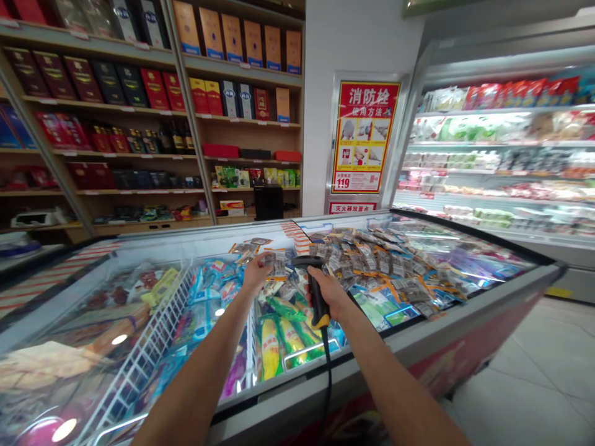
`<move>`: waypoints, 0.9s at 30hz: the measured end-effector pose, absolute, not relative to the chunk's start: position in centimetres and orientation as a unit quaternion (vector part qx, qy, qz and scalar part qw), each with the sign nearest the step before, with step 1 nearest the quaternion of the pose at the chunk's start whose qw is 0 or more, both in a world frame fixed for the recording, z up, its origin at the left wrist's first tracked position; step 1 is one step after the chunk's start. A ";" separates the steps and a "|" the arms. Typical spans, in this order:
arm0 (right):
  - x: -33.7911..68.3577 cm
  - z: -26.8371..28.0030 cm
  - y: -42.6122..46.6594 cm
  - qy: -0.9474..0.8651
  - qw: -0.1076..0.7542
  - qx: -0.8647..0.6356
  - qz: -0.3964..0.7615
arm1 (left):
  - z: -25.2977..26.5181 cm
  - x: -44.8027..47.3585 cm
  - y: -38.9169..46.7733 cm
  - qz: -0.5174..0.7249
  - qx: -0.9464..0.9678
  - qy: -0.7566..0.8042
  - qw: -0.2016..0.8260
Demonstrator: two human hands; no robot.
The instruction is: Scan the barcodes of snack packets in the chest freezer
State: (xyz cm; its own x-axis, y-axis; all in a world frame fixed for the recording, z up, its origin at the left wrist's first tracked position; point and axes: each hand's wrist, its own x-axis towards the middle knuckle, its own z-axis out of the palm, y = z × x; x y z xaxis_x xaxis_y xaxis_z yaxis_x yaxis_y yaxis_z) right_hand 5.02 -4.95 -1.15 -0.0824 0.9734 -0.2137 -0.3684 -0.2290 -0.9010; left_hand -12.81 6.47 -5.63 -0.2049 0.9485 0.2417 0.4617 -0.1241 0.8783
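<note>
My right hand (331, 296) is wrapped round the handle of a black and yellow barcode scanner (318, 298), its head turned left and its cord hanging down over the freezer edge. In front of that head, my left hand (256, 272) pinches a small snack packet (277, 263) with orange edges. To the right, a large heap of similar packets (372, 257) lies on the glass top of the chest freezer (409, 339). A few more packets (248, 248) lie just behind my left hand.
Under the glass are a white wire divider (144, 347) and frozen goods in yellow-green bags (279, 341). Shelves of boxed bottles (232, 37) stand behind at left. A red fire-hydrant poster (365, 136) hangs on the wall, and a lit refrigerated display (502, 155) stands at right.
</note>
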 end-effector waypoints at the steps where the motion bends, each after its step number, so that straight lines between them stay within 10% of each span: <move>1: 5.2 -1.1 -5.1 -0.342 0.518 -0.438 0.650 | -5.7 -12.6 6.7 0.497 0.572 0.598 0.263; 27: 15.2 0.4 -9.2 -0.289 0.649 -0.425 0.561 | -2.2 3.6 11.1 0.574 0.586 0.447 0.358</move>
